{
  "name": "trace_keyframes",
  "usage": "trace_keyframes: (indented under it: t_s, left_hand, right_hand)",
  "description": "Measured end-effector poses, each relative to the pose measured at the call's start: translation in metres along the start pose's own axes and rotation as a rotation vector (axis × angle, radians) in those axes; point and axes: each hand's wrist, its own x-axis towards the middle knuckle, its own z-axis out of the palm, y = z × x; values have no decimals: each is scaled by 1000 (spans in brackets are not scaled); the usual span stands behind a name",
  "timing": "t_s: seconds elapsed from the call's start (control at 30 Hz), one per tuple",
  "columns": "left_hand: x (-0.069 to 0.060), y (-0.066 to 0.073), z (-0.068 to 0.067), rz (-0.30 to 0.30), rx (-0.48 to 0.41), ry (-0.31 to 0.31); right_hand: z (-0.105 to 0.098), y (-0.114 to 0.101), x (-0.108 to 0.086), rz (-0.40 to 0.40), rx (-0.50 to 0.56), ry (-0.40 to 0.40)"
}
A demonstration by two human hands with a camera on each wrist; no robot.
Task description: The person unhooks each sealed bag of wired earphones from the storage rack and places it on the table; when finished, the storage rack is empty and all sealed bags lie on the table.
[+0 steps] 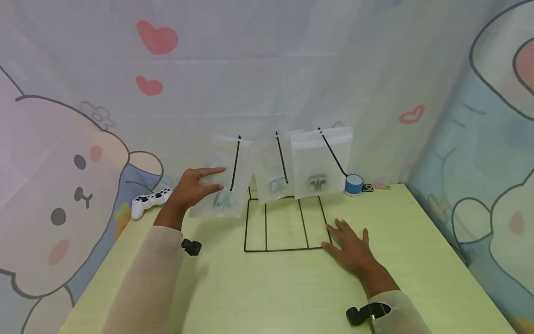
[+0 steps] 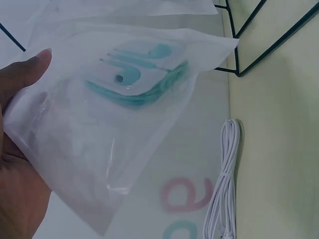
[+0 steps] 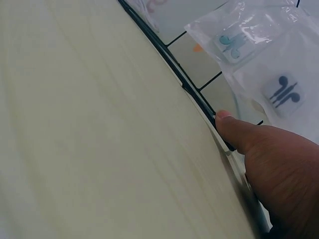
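A black wire display rack (image 1: 275,250) stands on the table, with translucent bags hanging from its prongs. My left hand (image 1: 192,190) is at the left bag (image 1: 233,157), which holds teal earphones (image 2: 129,74). Its index finger and thumb are stretched out and apart against the bag; the other fingers are hidden. The middle bag (image 1: 267,162) has blue-green earphones inside, the right bag (image 1: 306,157) dark ones (image 3: 285,92). My right hand (image 1: 352,250) rests at the rack's front right corner, fingers spread, thumb touching the front bar.
A white game controller (image 1: 150,200) lies at the back left. Behind the rack on the right are a blue round container (image 1: 353,184), a small black item (image 1: 367,188) and a pink one (image 1: 381,186). A bundled white cable (image 2: 227,184) lies along the table's back edge.
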Motion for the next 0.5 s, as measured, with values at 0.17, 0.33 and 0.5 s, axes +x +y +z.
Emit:
trace_keyframes:
  t_s: [0.17, 0.33, 0.5]
  left_hand:
    - [-5, 8, -6, -50, -16, 6]
    - [-9, 16, -10, -62, 18, 2]
    - [-11, 22, -15, -63, 68, -25]
  right_hand:
    - [0, -1, 0, -4, 1, 4]
    - [1, 0, 1, -6, -6, 8]
    - [2, 1, 1, -5, -8, 10]
